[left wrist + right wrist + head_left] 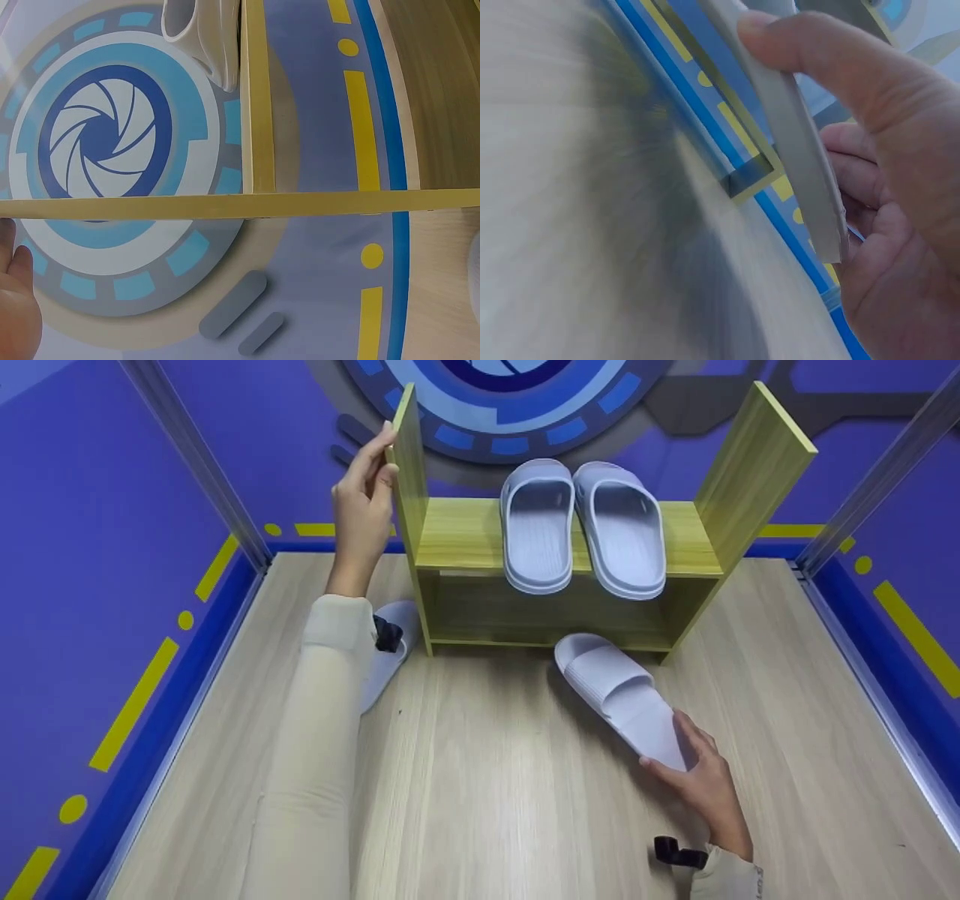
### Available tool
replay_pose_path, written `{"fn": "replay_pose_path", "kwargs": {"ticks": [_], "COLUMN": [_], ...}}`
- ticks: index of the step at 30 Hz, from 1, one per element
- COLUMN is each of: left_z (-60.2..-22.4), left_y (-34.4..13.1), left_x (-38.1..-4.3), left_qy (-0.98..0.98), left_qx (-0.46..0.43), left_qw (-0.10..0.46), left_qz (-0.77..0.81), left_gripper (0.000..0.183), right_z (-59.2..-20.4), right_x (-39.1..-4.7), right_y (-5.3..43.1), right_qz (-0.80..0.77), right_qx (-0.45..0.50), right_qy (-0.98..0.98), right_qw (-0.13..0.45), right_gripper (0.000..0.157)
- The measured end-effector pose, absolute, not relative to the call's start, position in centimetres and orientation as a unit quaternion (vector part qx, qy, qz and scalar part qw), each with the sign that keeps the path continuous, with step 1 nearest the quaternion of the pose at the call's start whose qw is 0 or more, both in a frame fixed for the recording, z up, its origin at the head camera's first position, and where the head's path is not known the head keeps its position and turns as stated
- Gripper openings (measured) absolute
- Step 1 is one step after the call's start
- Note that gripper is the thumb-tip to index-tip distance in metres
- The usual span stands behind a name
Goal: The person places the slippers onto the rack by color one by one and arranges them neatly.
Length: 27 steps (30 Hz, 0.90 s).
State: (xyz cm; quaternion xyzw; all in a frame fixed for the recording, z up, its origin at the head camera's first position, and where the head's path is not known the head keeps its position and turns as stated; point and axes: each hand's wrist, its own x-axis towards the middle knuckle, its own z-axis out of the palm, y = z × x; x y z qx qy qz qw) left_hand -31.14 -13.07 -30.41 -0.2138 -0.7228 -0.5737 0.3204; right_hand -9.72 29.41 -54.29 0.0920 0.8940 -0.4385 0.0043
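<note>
1. The pale lilac slipper (628,703), open-toed with a wide strap, slants at the near right of the wooden rack (461,536), toe pointing far left.
2. Right hand (707,781): thumb and fingers clamped on its heel.
3. Left hand (364,510): relaxed fingers touch the rack's left panel (411,480).

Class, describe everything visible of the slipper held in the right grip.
The slipper is pale grey-lilac, with a broad ribbed strap over a footbed and an open heel; it looks like foam or rubber. The right grip holds it by the heel end, thumb at one edge. It appears raised off the floor, strap side up, toe pointing towards the wooden rack; whether it touches the rack is unclear.
</note>
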Motion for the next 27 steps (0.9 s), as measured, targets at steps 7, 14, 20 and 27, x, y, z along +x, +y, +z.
{"fn": "replay_pose_path", "kwargs": {"ticks": [7, 14, 20, 27], "left_z": [-30.5, -30.5, -30.6, -30.7], "left_y": [-13.1, -13.2, -13.1, -13.2], "left_x": [-31.1, -31.2, -31.4, -31.4], "left_qy": [-0.723, -0.721, -0.718, -0.716], "left_qx": [-0.218, -0.224, -0.227, -0.231], "left_qw": [0.325, 0.326, 0.330, 0.331], "left_qz": [-0.570, -0.570, -0.569, -0.569], "left_gripper": [0.039, 0.040, 0.039, 0.039], "right_z": [-54.4, -54.4, -54.5, -54.7], "right_x": [-10.4, -11.4, -12.1, -12.8], "right_y": [28.9, 28.1, 27.2, 25.6], "right_qz": [-0.434, -0.440, -0.429, -0.427], "right_qx": [0.112, 0.135, 0.139, 0.121], "right_qy": [0.894, 0.888, 0.892, 0.893], "right_qw": [-0.002, -0.015, -0.031, -0.077], "right_gripper": [0.100, 0.101, 0.100, 0.097]}}
